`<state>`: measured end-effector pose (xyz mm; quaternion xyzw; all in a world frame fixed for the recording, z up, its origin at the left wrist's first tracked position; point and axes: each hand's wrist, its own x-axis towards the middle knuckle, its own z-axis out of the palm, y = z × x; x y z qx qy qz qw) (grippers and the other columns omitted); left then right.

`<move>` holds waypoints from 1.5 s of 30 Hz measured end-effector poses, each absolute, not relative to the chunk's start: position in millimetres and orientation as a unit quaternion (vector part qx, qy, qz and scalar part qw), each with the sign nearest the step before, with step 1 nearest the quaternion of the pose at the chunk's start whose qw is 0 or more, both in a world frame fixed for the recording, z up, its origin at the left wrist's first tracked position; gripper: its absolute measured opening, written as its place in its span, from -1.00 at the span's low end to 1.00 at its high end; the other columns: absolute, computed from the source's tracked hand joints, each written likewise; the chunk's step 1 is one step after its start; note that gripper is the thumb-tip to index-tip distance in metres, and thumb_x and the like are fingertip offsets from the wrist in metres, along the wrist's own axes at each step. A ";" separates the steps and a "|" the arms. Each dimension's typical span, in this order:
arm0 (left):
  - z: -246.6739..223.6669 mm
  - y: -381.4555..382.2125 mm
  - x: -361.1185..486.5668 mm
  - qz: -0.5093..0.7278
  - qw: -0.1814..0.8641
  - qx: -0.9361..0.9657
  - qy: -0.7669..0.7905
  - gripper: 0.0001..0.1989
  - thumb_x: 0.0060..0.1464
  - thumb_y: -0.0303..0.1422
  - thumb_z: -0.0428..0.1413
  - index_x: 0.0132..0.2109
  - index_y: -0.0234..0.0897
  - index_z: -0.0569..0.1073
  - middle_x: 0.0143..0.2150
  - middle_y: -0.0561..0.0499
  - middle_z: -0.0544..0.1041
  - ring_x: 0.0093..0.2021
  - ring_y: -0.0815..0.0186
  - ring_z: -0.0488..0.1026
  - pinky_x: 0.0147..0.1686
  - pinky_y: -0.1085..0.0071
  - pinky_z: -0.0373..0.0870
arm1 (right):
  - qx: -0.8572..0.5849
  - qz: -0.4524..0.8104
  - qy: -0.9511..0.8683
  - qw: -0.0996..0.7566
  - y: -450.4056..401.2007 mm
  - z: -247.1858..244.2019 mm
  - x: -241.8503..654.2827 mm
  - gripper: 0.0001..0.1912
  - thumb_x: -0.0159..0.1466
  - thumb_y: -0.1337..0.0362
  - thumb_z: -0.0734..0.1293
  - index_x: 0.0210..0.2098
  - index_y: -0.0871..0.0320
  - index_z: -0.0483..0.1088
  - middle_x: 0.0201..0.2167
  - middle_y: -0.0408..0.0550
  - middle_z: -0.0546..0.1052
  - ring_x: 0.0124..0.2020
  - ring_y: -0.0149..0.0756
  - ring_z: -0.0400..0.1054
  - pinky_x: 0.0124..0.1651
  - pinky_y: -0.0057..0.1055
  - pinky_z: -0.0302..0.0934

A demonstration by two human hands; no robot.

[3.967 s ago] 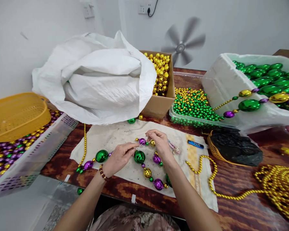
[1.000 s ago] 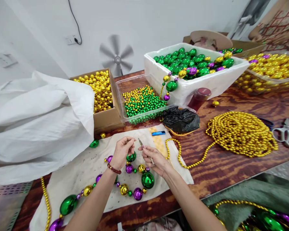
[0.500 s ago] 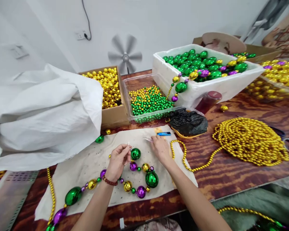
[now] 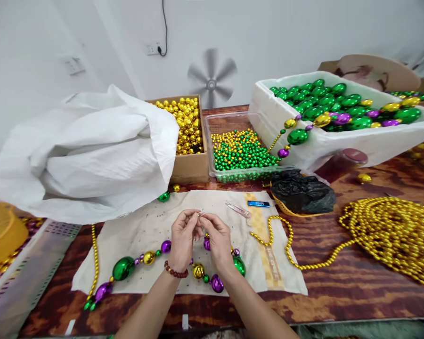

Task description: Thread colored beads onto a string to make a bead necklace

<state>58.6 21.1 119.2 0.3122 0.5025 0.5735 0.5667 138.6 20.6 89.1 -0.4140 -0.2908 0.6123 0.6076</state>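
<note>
My left hand (image 4: 182, 239) and my right hand (image 4: 217, 240) meet above a stained white cloth (image 4: 134, 230), fingertips pinched together on the thin end of a bead string (image 4: 199, 214). The strand of green, gold and purple beads (image 4: 134, 263) trails from under my hands to the left across the cloth. A small pink-handled tool (image 4: 237, 208) lies on the cloth just beyond my right hand, next to a blue lighter (image 4: 258, 204).
A white sack (image 4: 92, 150) lies at left. Behind the cloth stand a cardboard box of gold balls (image 4: 187, 165), a clear tray of small green and gold beads (image 4: 212, 136) and a white foam box of green baubles (image 4: 339, 141). A gold bead chain pile (image 4: 388, 230) lies at right.
My right hand has left the pink-handled tool on the cloth and come back to join the left hand at the string end. The view has swung to the left.
</note>
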 end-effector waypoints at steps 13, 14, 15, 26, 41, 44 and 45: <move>118.6 8.0 22.9 0.538 0.530 0.353 0.551 -0.66 0.00 -0.10 0.29 -0.22 -0.28 0.53 -0.63 0.13 0.40 -0.69 0.49 0.21 -0.72 0.59 0.07 | -0.422 0.580 -0.418 0.558 27.9 101.9 140.7 -0.79 0.19 0.13 0.40 -0.45 0.13 0.49 -0.35 -0.10 0.47 -0.25 -0.28 0.34 -0.11 -0.38 0.22; 120.0 6.1 18.0 0.530 0.537 0.356 0.552 -0.65 -0.01 -0.10 0.30 -0.23 -0.29 0.54 -0.62 0.13 0.39 -0.69 0.51 0.19 -0.72 0.60 0.04 | -0.417 0.575 -0.454 0.538 30.7 104.6 145.8 -0.79 0.19 0.13 0.39 -0.45 0.13 0.50 -0.33 -0.09 0.48 -0.21 -0.27 0.35 -0.06 -0.37 0.21; 121.5 4.0 13.7 0.521 0.547 0.357 0.550 -0.65 -0.03 -0.10 0.31 -0.23 -0.29 0.55 -0.60 0.13 0.39 -0.68 0.52 0.19 -0.71 0.60 0.03 | -0.408 0.576 -0.484 0.517 33.2 108.0 150.3 -0.79 0.20 0.14 0.38 -0.46 0.12 0.50 -0.31 -0.09 0.48 -0.19 -0.27 0.35 -0.05 -0.37 0.20; 128.8 -4.8 3.7 0.511 0.578 0.373 0.516 -0.65 -0.04 -0.17 0.34 -0.11 -0.23 0.65 -0.49 0.10 0.42 -0.65 0.55 0.22 -0.65 0.58 0.11 | -0.374 0.597 -0.550 0.449 34.0 129.2 152.9 -0.80 0.22 0.22 0.33 -0.52 0.13 0.43 -0.28 -0.10 0.44 -0.20 -0.29 0.34 -0.03 -0.37 0.17; 126.4 -7.1 0.4 0.505 0.541 0.434 0.514 -0.69 0.07 -0.24 0.26 -0.06 -0.27 0.63 -0.54 0.13 0.37 -0.63 0.53 0.22 -0.63 0.57 0.15 | -0.384 0.580 -0.559 0.450 29.7 134.3 151.8 -0.78 0.23 0.23 0.31 -0.53 0.13 0.38 -0.29 -0.09 0.47 -0.20 -0.27 0.35 -0.04 -0.35 0.17; 125.2 -6.7 0.0 0.508 0.538 0.441 0.508 -0.70 0.08 -0.26 0.25 -0.05 -0.29 0.63 -0.51 0.11 0.39 -0.62 0.53 0.24 -0.63 0.57 0.17 | -0.384 0.582 -0.555 0.454 29.5 133.7 151.7 -0.79 0.23 0.23 0.31 -0.53 0.13 0.38 -0.29 -0.09 0.47 -0.21 -0.28 0.35 -0.06 -0.35 0.17; 124.9 -6.6 -0.1 0.509 0.537 0.443 0.507 -0.70 0.09 -0.27 0.24 -0.05 -0.29 0.63 -0.49 0.11 0.40 -0.62 0.53 0.25 -0.63 0.57 0.17 | -0.383 0.582 -0.553 0.456 29.5 133.3 151.7 -0.79 0.23 0.23 0.31 -0.53 0.13 0.39 -0.29 -0.09 0.47 -0.22 -0.28 0.35 -0.07 -0.35 0.16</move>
